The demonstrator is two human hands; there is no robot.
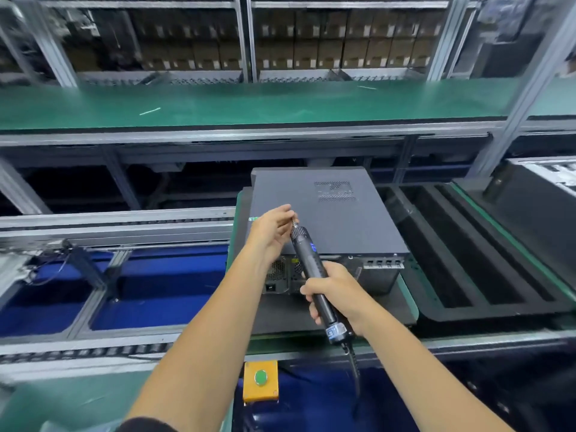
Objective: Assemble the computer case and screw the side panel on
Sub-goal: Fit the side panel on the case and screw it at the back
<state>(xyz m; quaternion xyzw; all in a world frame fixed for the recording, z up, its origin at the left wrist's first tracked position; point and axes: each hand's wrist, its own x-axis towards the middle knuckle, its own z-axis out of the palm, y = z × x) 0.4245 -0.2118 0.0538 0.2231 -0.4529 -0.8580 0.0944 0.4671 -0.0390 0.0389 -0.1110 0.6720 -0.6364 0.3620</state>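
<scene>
yellow button box [260, 381], grooved foam tray [473, 244] beside case [330, 210]

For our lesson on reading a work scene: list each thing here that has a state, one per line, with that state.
Case: lying flat, side panel on top, rear ports facing the person.
Screwdriver: held tilted, tip up above the case.
Left hand: fingers pinching at the screwdriver tip.
Right hand: gripping the screwdriver body.
Foam tray: slots unfilled.
Green button: not being touched.

Even bright light, soft overall (edges bowed, motion-smeared).
</scene>
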